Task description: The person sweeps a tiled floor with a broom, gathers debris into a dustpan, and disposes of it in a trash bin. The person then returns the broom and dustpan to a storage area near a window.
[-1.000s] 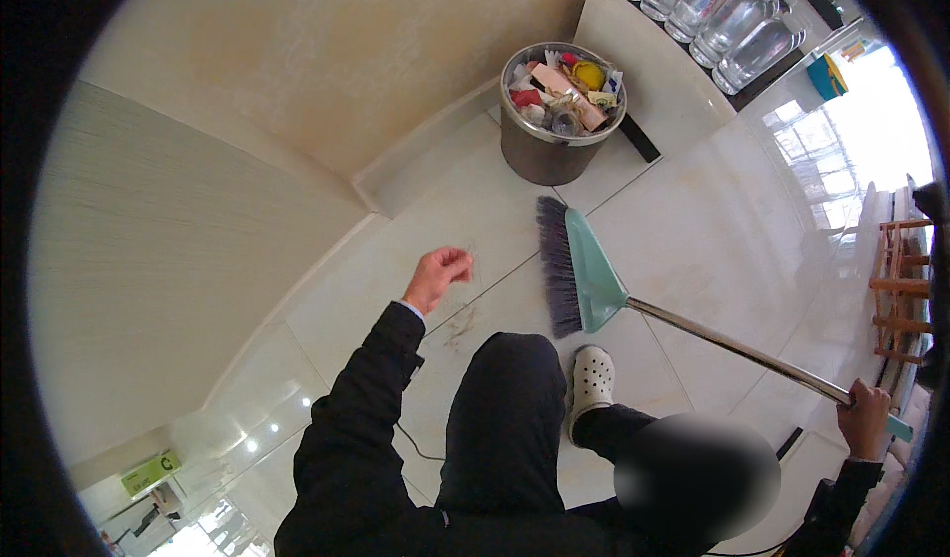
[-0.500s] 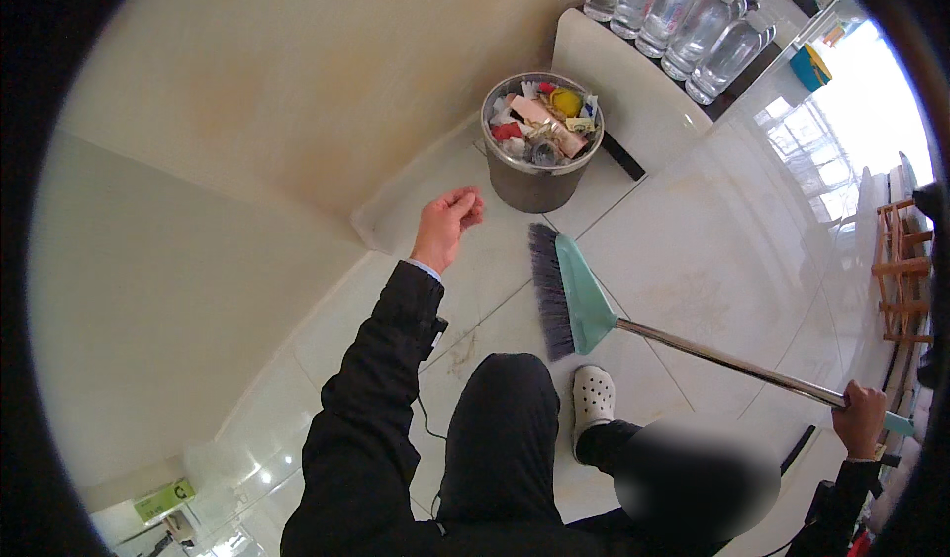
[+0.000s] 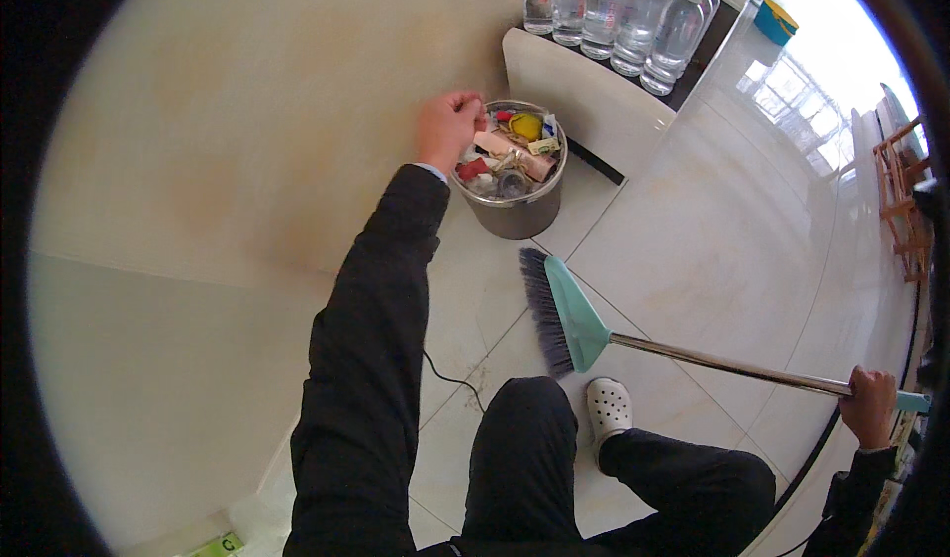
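My left hand (image 3: 447, 132) reaches to the upper left rim of a steel bin (image 3: 515, 211) packed with mixed rubbish (image 3: 515, 156). Its fingers are pinched together; anything between them is too small or hidden to tell. My right hand (image 3: 871, 407) is closed round the metal handle of a broom (image 3: 722, 359). The broom's teal head with grey bristles (image 3: 574, 315) rests on the white tiled floor below the bin. Some dark debris (image 3: 475, 379) lies on the tiles left of the bristles.
Several clear bottles (image 3: 628, 23) stand on a dark-topped white step (image 3: 584, 92) behind the bin. A beige wall (image 3: 247, 141) fills the left. A teal-and-yellow container (image 3: 775, 23) sits at upper right, wooden racks (image 3: 899, 191) at right. My white clog (image 3: 609, 409) is below the broom.
My left hand has moved up and forward from over the floor to the bin's rim. The right hand still grips the broom, whose head stays on the floor as the view shifts.
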Motion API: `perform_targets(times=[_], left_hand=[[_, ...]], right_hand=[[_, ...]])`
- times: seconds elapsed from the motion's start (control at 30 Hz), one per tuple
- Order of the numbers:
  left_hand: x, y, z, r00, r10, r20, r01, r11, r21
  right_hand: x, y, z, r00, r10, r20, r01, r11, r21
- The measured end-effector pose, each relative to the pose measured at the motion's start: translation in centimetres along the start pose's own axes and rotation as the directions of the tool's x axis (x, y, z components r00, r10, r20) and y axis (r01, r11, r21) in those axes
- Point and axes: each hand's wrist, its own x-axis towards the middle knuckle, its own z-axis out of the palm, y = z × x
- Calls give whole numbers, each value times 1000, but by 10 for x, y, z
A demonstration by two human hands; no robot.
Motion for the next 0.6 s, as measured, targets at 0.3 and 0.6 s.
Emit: perform_targets(times=[0.3,0.6], left_hand=[[16,-37,-26,980,50,191,-165,743,649],[-6,-50,-20,991,131,23,-116,767,631]], right_hand=[[-5,1,5,1000,-26,-14,26,999,24],[4,12,10,999,-41,3,41,999,25]])
